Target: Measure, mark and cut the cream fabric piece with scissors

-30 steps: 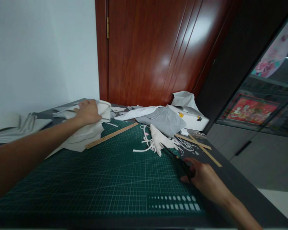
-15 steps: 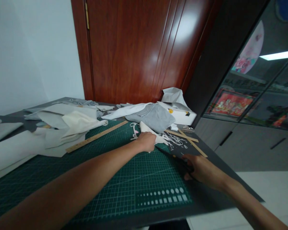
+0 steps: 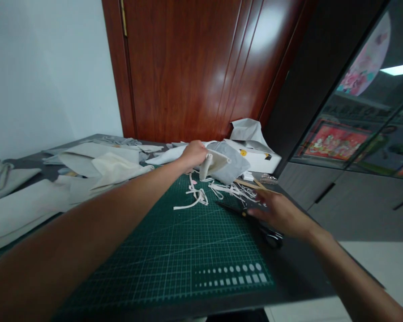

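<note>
My left hand (image 3: 195, 154) is closed on a cream piece of fabric (image 3: 215, 163), lifted over the back of the green cutting mat (image 3: 168, 259). Black scissors (image 3: 253, 220) lie across the mat's right edge, their blades toward the scraps. Just above them is my right hand (image 3: 278, 211), fingers stretched out and slightly blurred, not holding the handles. Thin white fabric strips (image 3: 233, 191) are heaped between the two hands. More strips (image 3: 199, 197) lie loose on the mat below the fabric piece.
Folded cream and grey cloth (image 3: 100, 170) covers the table's left side. Grey fabric (image 3: 226, 165) and a white box (image 3: 272, 162) stand at the back, before a wooden door (image 3: 181, 67). A wooden strip (image 3: 246, 184) lies near the box. A cabinet (image 3: 356, 197) is on the right.
My left hand has raised the cream fabric up and back off the mat. My right hand has let go of the scissors, which now lie down, and has moved slightly up.
</note>
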`<move>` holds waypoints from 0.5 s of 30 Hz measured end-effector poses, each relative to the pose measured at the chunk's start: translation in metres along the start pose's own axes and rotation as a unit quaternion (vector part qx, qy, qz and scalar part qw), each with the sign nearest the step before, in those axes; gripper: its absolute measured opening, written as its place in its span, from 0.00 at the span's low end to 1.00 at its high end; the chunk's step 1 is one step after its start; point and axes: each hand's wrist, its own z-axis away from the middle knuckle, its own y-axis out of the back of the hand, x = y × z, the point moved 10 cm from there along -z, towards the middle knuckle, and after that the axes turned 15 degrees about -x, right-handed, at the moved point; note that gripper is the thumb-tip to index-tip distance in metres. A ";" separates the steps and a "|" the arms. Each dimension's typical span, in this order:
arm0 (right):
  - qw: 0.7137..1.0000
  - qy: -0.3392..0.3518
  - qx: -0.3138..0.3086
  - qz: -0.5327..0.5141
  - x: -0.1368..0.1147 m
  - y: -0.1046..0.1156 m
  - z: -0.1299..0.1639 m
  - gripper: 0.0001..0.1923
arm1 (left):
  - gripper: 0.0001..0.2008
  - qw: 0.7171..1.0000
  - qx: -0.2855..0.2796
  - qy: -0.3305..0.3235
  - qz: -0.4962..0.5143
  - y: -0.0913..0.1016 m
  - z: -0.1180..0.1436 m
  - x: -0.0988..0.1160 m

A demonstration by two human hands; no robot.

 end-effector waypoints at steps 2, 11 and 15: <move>0.995 0.033 0.085 -0.039 -0.024 0.015 -0.028 0.39 | 0.19 0.997 -0.014 -0.012 0.081 0.003 0.003 0.009; 0.937 0.138 0.231 -0.221 -0.090 0.029 -0.122 0.20 | 0.14 0.924 -0.024 -0.067 0.375 0.006 0.043 0.011; 0.919 0.152 0.257 -0.256 -0.108 0.035 -0.133 0.19 | 0.29 0.886 0.028 -0.123 0.446 -0.007 0.077 0.008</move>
